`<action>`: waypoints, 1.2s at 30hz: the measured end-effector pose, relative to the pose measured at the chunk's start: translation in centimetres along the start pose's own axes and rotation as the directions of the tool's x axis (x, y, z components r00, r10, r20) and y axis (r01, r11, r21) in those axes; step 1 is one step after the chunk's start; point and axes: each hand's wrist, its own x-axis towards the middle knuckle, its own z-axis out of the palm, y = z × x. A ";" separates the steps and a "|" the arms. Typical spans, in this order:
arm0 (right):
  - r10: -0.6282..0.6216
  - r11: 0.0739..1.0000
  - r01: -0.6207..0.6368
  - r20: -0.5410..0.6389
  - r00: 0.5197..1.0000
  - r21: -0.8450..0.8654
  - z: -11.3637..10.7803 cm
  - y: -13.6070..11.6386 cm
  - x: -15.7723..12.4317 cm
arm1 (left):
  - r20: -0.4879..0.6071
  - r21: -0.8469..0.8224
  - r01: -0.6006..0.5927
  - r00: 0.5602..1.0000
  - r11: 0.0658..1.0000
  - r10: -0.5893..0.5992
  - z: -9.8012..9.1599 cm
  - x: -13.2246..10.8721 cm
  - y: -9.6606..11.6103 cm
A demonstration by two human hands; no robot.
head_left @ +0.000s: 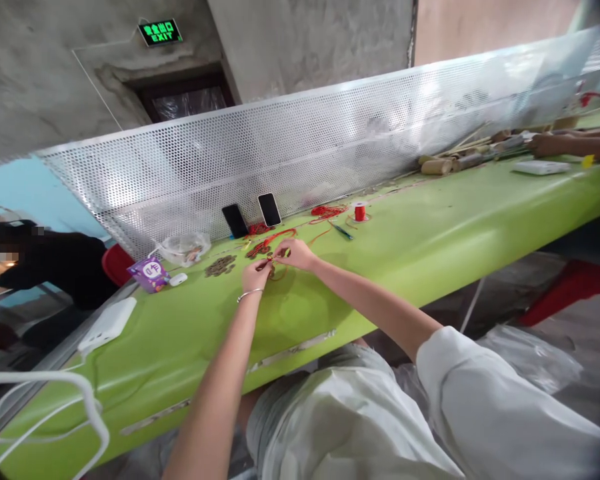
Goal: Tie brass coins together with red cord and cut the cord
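Note:
My left hand, with a bangle at the wrist, has its fingers pinched together. Close beside it, my right hand is also closed in a pinch. Between the fingertips runs a thin red cord, and a small coin-like disc seems to hang just below, too small to make out fully. Behind the hands lies a bunch of brownish discs with red cord. To their left is a loose pile of dull brown, coin-like discs.
Two phones lean near the perforated metal divider. Red cord, a red thread spool and a green-handled tool lie right. Leftward are a purple packet, a plastic bag and a white power strip.

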 end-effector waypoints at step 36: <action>0.193 0.944 -0.232 0.177 0.965 0.237 0.3 2.7 0.3 | 0.063 0.224 -0.217 0.976 0.950 0.208 1.1 -0.1 0.2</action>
